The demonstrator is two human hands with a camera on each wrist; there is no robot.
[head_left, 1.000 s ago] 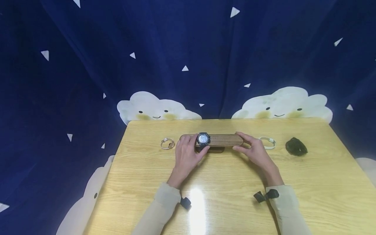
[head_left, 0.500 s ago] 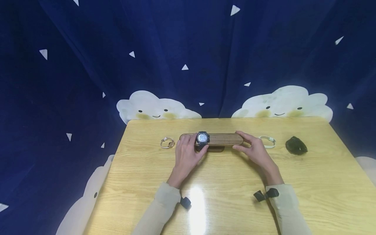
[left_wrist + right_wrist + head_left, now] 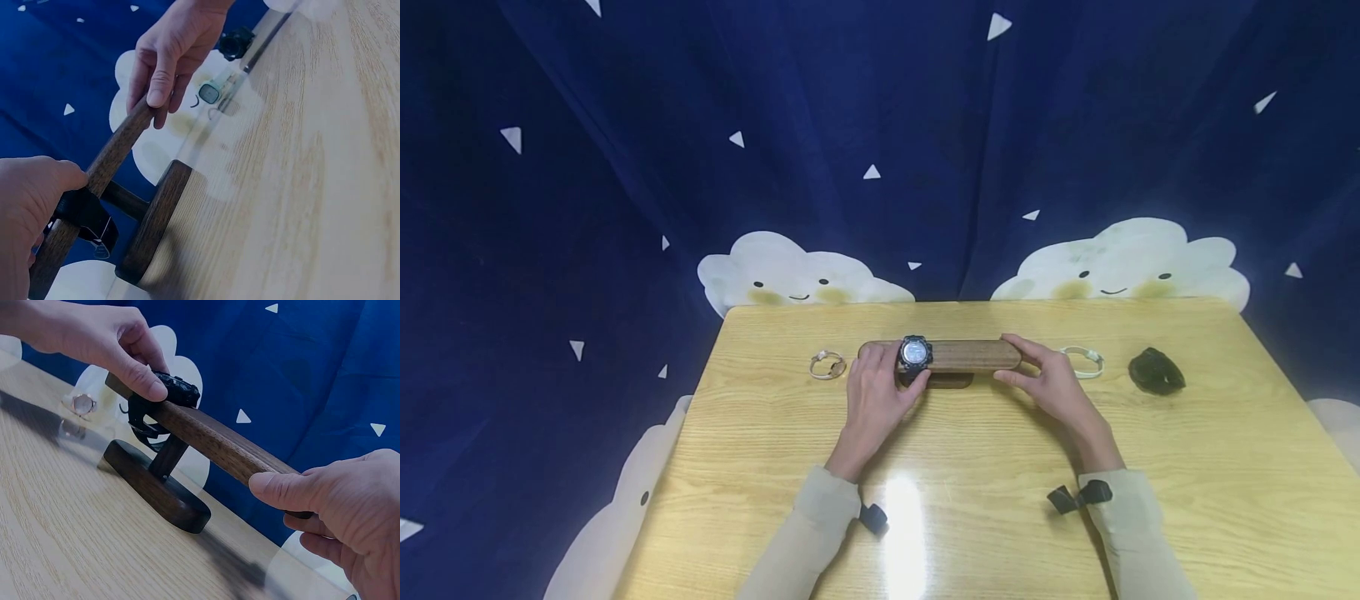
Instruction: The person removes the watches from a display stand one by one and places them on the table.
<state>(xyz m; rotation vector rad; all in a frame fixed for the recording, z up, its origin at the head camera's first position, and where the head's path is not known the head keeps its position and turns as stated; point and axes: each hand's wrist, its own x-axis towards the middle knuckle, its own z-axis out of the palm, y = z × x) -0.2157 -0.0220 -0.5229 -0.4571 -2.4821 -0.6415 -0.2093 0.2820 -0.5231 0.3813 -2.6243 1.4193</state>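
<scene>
A wooden T-shaped watch stand (image 3: 973,357) stands on the table, its crossbar raised over a dark foot (image 3: 165,497). Around the bar, left of its middle, is a black digital wristwatch (image 3: 914,352) with its face up. My left hand (image 3: 874,393) holds the watch where it sits on the bar, thumb at the near edge and fingers over the far side. At the bar's right end, my right hand (image 3: 1058,390) grips the wood between thumb and fingers. The watch strap (image 3: 142,428) hangs as a loop below the bar in the right wrist view.
Left of the stand lies a slim watch (image 3: 827,365). To the right are a pale-strapped watch (image 3: 1084,362) and a further black watch (image 3: 1156,372). A dark blue curtain (image 3: 880,100) hangs behind the wooden table (image 3: 970,500).
The black wristwatch and my left thumb have shifted slightly left along the bar. My right hand and the stand have stayed in place.
</scene>
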